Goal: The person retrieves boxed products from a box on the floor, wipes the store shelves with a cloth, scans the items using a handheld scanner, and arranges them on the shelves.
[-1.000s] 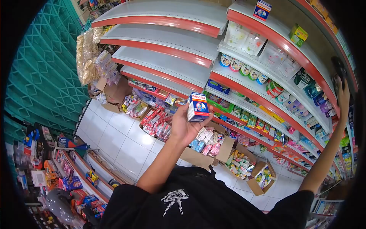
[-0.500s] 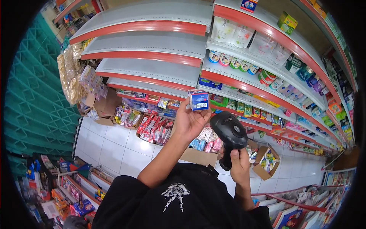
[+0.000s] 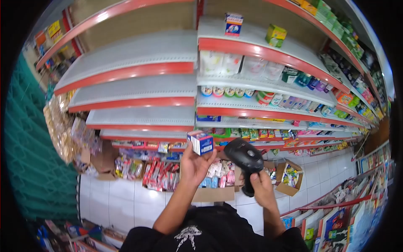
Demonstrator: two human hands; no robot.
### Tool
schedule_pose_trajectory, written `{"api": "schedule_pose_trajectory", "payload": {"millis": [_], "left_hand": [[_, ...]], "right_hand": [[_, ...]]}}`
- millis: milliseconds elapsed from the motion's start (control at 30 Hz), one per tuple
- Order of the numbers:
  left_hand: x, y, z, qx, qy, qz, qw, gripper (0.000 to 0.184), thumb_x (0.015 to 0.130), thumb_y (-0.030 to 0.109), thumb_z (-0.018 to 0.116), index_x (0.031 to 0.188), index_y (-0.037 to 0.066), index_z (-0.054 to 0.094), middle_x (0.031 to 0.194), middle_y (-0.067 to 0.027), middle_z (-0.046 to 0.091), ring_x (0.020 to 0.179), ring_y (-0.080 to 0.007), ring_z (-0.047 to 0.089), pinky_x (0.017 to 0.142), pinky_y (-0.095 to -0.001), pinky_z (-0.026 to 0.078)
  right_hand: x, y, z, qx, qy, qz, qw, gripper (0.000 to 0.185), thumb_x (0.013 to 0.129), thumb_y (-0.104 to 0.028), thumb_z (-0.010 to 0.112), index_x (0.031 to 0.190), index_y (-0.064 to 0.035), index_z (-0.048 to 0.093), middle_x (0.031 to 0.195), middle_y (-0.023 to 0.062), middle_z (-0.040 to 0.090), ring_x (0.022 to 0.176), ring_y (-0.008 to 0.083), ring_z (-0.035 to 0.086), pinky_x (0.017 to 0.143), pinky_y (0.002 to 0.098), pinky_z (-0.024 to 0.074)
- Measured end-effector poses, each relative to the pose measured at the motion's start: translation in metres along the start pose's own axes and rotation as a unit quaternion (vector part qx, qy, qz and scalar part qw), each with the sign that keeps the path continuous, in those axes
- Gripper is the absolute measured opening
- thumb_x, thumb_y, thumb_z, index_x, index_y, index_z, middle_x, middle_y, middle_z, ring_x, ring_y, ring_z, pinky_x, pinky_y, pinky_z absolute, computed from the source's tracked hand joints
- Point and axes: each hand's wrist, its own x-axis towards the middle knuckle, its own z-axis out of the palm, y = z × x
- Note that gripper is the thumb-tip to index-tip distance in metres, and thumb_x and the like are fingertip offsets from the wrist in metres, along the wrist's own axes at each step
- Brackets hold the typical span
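My left hand [image 3: 195, 166] grips a small blue and white box [image 3: 200, 143] between its fingers, with a white barcode label on the side. In my right hand [image 3: 261, 185] is a black handheld barcode scanner [image 3: 245, 157], gripped by its handle. The scanner's head points left towards the box, with a gap between them. On the upper right shelf stand a dark blue, white and orange box [image 3: 233, 24] and, to its right, a green and yellow box [image 3: 276, 35].
Red-edged shelves [image 3: 138, 69] rise ahead. Tubs [image 3: 229, 91] and bottles line the right-hand shelving. Cardboard cartons of packets, including an open carton [image 3: 289, 178], stand on the white tiled floor [image 3: 126, 201]. A green folding gate [image 3: 35, 159] is at left.
The view has tilted upward and turned, so shelves and hands appear lower and further left. The box has turned in my left hand, showing more of its top and another side. Both hands keep their holds.
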Motion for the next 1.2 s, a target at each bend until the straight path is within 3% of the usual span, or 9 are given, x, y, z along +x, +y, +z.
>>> {"api": "schedule_pose_trajectory", "payload": {"millis": [67, 200, 267, 467, 567, 733, 1033, 1100, 1200], "left_hand": [[-0.003, 0.007, 0.005, 0.073, 0.002, 0.001, 0.997, 0.042, 0.094, 0.037, 0.041, 0.123, 0.007, 0.044, 0.120, -0.0146, 0.052, 0.111, -0.0296, 0.053, 0.087, -0.0402, 0.050], [-0.001, 0.018, 0.024, 0.183, -0.029, 0.075, 0.980, 0.049, 0.090, 0.010, 0.050, 0.133, 0.015, 0.027, 0.117, -0.0116, 0.050, 0.108, -0.0257, 0.054, 0.088, -0.0381, 0.050], [0.008, 0.021, 0.042, 0.241, -0.081, 0.128, 0.959, 0.054, 0.088, 0.005, 0.051, 0.135, 0.015, 0.026, 0.118, -0.0117, 0.049, 0.107, -0.0248, 0.054, 0.088, -0.0370, 0.050], [0.061, 0.031, 0.139, 0.562, -0.156, 0.468, 0.664, 0.065, 0.077, -0.001, 0.061, 0.134, 0.009, 0.032, 0.109, -0.0092, 0.051, 0.094, -0.0145, 0.055, 0.072, -0.0258, 0.049], [0.103, 0.031, 0.193, 0.546, -0.135, 0.559, 0.609, 0.060, 0.073, 0.002, 0.067, 0.127, 0.007, 0.042, 0.105, -0.0102, 0.052, 0.087, -0.0153, 0.055, 0.069, -0.0272, 0.049], [0.152, 0.022, 0.252, 0.605, -0.073, 0.700, 0.372, 0.056, 0.070, 0.008, 0.071, 0.120, 0.004, 0.048, 0.105, -0.0148, 0.053, 0.087, -0.0193, 0.058, 0.069, -0.0250, 0.050], [0.183, 0.006, 0.246, 0.665, -0.047, 0.683, 0.298, 0.059, 0.070, 0.007, 0.072, 0.121, 0.002, 0.044, 0.106, -0.0170, 0.051, 0.088, -0.0255, 0.060, 0.067, -0.0300, 0.054], [0.186, 0.010, 0.249, 0.658, -0.057, 0.659, 0.361, 0.061, 0.069, 0.007, 0.074, 0.122, 0.001, 0.043, 0.108, -0.0189, 0.051, 0.088, -0.0262, 0.060, 0.067, -0.0310, 0.053], [0.188, 0.022, 0.256, 0.693, -0.066, 0.611, 0.378, 0.063, 0.069, 0.007, 0.075, 0.122, -0.001, 0.043, 0.112, -0.0200, 0.050, 0.090, -0.0260, 0.061, 0.071, -0.0317, 0.053]], "right_hand": [[0.014, -0.007, -0.016, -0.049, 0.061, 0.000, 0.997, 0.039, 0.093, -0.033, 0.046, 0.112, 0.0003, 0.050, 0.088, 0.0055, 0.059, 0.078, 0.0099, 0.052, 0.070, 0.0255, 0.0428], [0.069, -0.058, -0.071, -0.164, 0.165, -0.044, 0.971, 0.035, 0.092, -0.031, 0.046, 0.112, -0.0024, 0.051, 0.081, 0.0023, 0.056, 0.070, 0.0099, 0.048, 0.065, 0.0256, 0.0397], [0.106, -0.081, -0.104, -0.324, 0.216, -0.190, 0.901, 0.030, 0.091, -0.025, 0.047, 0.108, 0.0005, 0.050, 0.084, 0.0098, 0.054, 0.074, 0.0183, 0.048, 0.070, 0.0311, 0.0402], [0.231, -0.120, -0.261, -0.499, 0.238, -0.392, 0.735, 0.037, 0.082, -0.012, 0.057, 0.116, 0.0011, 0.049, 0.103, 0.0212, 0.053, 0.096, 0.0355, 0.052, 0.086, 0.0360, 0.0399], [0.278, -0.141, -0.300, -0.561, 0.235, -0.357, 0.709, 0.040, 0.080, -0.013, 0.059, 0.117, 0.0004, 0.049, 0.106, 0.0221, 0.052, 0.099, 0.0393, 0.050, 0.087, 0.0392, 0.0395], [0.349, -0.136, -0.347, -0.580, 0.188, -0.275, 0.743, 0.045, 0.078, -0.019, 0.060, 0.119, -0.0040, 0.049, 0.117, 0.0256, 0.050, 0.104, 0.0414, 0.051, 0.087, 0.0455, 0.0414], [0.365, -0.128, -0.342, -0.594, 0.196, -0.264, 0.734, 0.047, 0.076, -0.024, 0.062, 0.119, -0.0081, 0.052, 0.113, 0.0178, 0.055, 0.101, 0.0384, 0.053, 0.087, 0.0463, 0.0422], [0.356, -0.127, -0.337, -0.602, 0.212, -0.266, 0.722, 0.046, 0.075, -0.024, 0.063, 0.117, -0.0074, 0.054, 0.110, 0.0173, 0.056, 0.100, 0.0372, 0.054, 0.086, 0.0457, 0.0428], [0.337, -0.131, -0.323, -0.630, 0.301, -0.366, 0.615, 0.039, 0.076, -0.023, 0.062, 0.110, -0.0056, 0.057, 0.106, 0.0140, 0.058, 0.098, 0.0332, 0.056, 0.085, 0.0434, 0.0436]]}}
